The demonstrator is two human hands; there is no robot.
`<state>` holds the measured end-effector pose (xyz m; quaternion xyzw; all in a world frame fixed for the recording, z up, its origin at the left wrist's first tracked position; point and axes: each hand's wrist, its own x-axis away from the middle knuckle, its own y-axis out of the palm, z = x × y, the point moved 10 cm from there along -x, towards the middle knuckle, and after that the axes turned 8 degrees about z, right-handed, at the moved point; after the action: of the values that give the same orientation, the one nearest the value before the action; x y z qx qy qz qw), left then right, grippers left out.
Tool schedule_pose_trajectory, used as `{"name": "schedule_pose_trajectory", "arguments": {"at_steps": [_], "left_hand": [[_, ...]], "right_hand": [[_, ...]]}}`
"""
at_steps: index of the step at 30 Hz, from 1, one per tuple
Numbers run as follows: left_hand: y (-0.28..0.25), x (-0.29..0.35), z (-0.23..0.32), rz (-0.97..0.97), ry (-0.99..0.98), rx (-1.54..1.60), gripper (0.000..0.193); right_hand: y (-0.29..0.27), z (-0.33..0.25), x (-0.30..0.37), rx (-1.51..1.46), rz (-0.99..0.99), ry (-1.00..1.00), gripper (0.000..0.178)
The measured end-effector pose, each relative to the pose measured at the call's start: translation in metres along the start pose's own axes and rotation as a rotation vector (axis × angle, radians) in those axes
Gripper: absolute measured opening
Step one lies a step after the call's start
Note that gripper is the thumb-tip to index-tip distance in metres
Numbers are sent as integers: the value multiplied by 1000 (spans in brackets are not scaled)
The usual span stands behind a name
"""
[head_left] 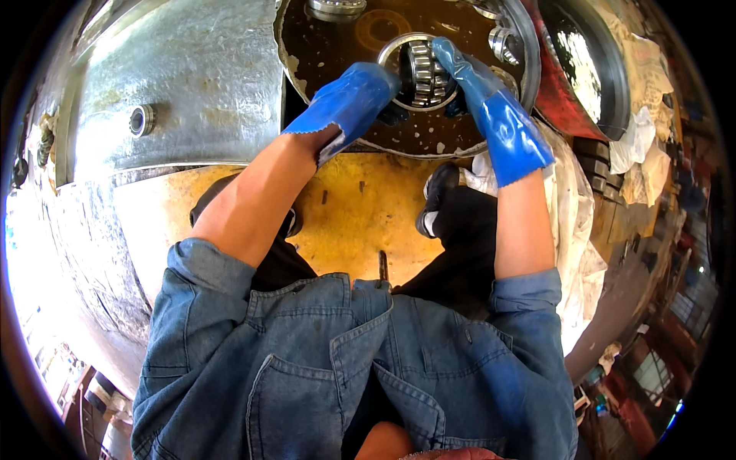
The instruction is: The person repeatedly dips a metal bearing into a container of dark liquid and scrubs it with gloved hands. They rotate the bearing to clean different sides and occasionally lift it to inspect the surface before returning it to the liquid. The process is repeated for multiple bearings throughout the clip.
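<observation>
Both of my hands are in blue rubber gloves and hold a large steel roller bearing (423, 75) over a round tub (529, 57) of dark brown liquid. The bearing's roller set sits turned crosswise inside its outer ring. My left hand (356, 93) is closed on the left side of the ring, its fingertips partly hidden beneath. On the right side, my right hand (477, 83) grips with fingers over the upper edge and the rest below. Another bearing (336, 9) shows at the tub's far left, and one more (502, 44) lies by its right wall.
A sheet-metal tray (203, 77) stands to the left, with a small bearing (142, 120) on it. Right of the tub is a red drum (563, 96) with dark liquid. White cloth (571, 222) hangs beside my right arm. Below lies a yellow surface (345, 199) between my feet.
</observation>
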<state>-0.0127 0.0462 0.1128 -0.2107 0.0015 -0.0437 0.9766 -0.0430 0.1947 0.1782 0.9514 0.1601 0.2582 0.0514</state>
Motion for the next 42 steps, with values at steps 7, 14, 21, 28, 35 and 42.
{"name": "schedule_pose_trajectory", "arguments": {"at_steps": [7, 14, 21, 28, 35, 42], "left_hand": [[18, 1, -28, -49, -266, 436, 31], [18, 10, -29, -90, -466, 377, 33], [42, 2, -36, -89, -614, 867, 37], [53, 3, -36, -44, -790, 826, 33], [62, 9, -49, -166, -761, 812, 29], [40, 18, -37, -77, -671, 638, 33]], "right_hand": [[-29, 12, -27, 457, 140, 54, 73], [-42, 10, -38, 677, 228, -55, 65], [-46, 14, -56, 555, 199, -294, 74], [-57, 27, -81, 684, 154, -350, 92], [-34, 24, -65, 827, 148, -261, 93], [-52, 33, -82, 1002, 318, -392, 87]]}}
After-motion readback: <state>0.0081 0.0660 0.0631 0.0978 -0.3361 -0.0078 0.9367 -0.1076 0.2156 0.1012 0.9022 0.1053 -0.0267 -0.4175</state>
